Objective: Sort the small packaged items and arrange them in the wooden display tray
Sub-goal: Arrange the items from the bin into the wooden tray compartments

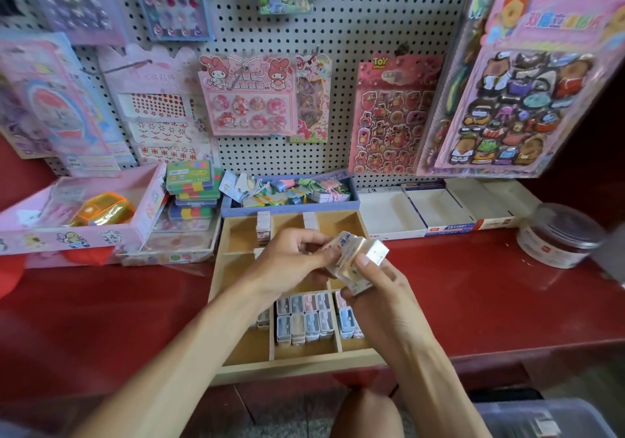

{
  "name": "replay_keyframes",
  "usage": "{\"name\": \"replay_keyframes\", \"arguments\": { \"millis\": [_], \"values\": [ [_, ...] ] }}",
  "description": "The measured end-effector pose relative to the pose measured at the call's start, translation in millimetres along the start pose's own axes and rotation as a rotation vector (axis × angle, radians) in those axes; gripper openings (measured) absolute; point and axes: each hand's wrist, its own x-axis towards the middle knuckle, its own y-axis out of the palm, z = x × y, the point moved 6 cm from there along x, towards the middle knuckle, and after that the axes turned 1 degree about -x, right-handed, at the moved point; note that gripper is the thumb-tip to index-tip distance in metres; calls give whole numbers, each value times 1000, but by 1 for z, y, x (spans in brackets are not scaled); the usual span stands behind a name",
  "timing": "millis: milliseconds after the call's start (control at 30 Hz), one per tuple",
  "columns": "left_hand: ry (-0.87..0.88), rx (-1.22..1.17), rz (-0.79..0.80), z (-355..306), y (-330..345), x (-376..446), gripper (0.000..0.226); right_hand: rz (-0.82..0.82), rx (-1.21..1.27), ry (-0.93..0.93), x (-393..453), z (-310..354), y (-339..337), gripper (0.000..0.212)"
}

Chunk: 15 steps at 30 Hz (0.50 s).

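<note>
Wooden display tray lies on the red worktop, its near edge overhanging the worktop's front. Both hands are held above the middle of the tray. The left hand has its fingers curled round the left end of a bundle of small packaged items; the right hand grips the same bundle from the right, thumb pressed on top beside a white end face. The bundle is clear of the tray and not resting in any compartment. In the tray's near centre compartment, small pastel packets stand in two tidy rows; more of the same sit in the near right compartment, partly hidden by the right hand. Two white packets stand upright against dividers in the tray's far row. Directly behind the tray is a blue box of tagged trinkets; right of that, open white cartons; further right, a clear round tub. Left of the tray sits a pink box holding an orange case. A pegboard of sticker sheets rises behind.
</note>
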Motion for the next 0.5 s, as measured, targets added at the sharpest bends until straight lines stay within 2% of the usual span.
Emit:
{"name": "replay_keyframes", "arguments": {
  "millis": [233,367,500],
  "values": [
    [75,85,-101,-5,-14,-2,23,1,64,23,2,-3,3,74],
    [91,83,-230,-8,-42,2,27,-30,140,60,7,-7,4,73],
    [126,304,-384,-5,-88,18,30,-45,205,104,12,-11,0,66]
  ]
}}
